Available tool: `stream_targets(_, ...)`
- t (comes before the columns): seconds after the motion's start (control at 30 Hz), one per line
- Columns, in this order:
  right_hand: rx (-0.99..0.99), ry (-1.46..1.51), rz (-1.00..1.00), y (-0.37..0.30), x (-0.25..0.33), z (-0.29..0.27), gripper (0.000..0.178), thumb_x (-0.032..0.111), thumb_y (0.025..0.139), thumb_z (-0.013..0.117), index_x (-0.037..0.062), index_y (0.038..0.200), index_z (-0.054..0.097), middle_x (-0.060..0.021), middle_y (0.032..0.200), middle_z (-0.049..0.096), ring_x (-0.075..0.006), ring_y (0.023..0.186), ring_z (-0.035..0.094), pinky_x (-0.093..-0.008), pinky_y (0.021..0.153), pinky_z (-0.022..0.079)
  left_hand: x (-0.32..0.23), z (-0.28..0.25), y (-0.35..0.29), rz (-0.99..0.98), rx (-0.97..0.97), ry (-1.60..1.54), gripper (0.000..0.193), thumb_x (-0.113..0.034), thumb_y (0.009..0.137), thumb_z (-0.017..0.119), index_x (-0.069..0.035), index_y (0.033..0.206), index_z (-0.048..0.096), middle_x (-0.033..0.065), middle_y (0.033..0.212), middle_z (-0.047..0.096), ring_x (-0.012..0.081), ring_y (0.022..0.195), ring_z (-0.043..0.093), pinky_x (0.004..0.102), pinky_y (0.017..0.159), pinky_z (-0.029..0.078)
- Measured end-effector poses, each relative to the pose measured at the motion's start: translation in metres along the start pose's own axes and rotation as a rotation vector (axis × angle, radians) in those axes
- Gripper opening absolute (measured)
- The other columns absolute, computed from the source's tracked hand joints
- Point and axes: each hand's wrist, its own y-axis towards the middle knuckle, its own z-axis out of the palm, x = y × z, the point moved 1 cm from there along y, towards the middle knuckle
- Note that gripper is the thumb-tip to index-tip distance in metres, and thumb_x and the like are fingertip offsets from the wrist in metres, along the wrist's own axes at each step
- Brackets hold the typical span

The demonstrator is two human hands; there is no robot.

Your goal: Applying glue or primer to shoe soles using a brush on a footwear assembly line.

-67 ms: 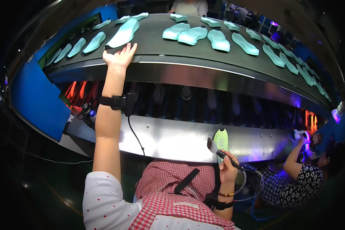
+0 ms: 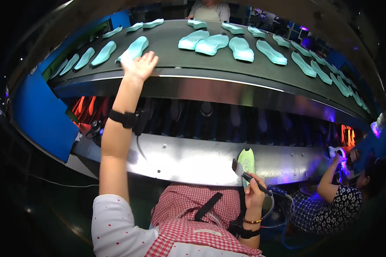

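Left hand, mine (image 2: 140, 67): one, bare, palm turned up, fingers extended and parted, gripping nothing; raised at the near edge of a broad, dark, flat belt (image 2: 167, 53). Pale aqua, foot-shaped shoe sole (image 2: 135, 48): one, lying on the belt, its near end directly at my thumb and palm; whether skin and sole touch, I cannot tell. Right hand, mine (image 2: 255, 193): one, low, closed around the handle of a black-handled brush with a pale neck and dark bristles (image 2: 248, 176); brush slanted, bristle end pointing up and to the left. Yellow-green, elongated shoe sole with a dark notch at its far tip (image 2: 246, 159): one, on the shiny, silver metal counter (image 2: 193, 159), just beside the bristles in view; contact between the two cannot be told. Further pale aqua soles (image 2: 271, 52): many, spread along the belt to both sides of my left hand, some with dark tips, several close together toward the right. Black band (image 2: 124, 118): one, around my left forearm. Red-and-white checked cloth apron (image 2: 197, 204): one, worn by me. Co-worker in a black floral top (image 2: 336, 207): one, seated at right. Person with striped sleeves (image 2: 208, 13): one, across the belt, partly cut off by the upper edge.
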Motion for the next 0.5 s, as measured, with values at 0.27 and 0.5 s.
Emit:
stream_targets(0.27,-0.021,0.012,0.091,0.024,-0.014,-0.016,0.020,0.002,0.081,0.054,-0.0061,0.100,0.053,-0.0199,0.099,0.059,-0.0100,0.049,0.049,-0.0186,0.045,0.040,0.086,0.079,0.042,0.536,0.589,2.053,0.074,-0.058,0.073,0.053,-0.023,0.133,0.029,0.0207,0.138,0.023,0.0368,0.128,0.021,0.0531,0.101,0.014)
stream_targets(0.5,-0.076,0.088,0.114,0.034,-0.027,-0.039,0.020,0.002,0.081,0.054,-0.0068,0.099,0.054,-0.0204,0.099,0.059,-0.0112,0.050,0.049,-0.0207,0.047,0.042,0.110,0.081,0.103,0.225,0.645,2.422,0.063,-0.061,0.066,0.059,-0.013,0.106,0.052,0.0205,0.118,0.049,0.0332,0.114,0.042,0.0474,0.092,0.029)
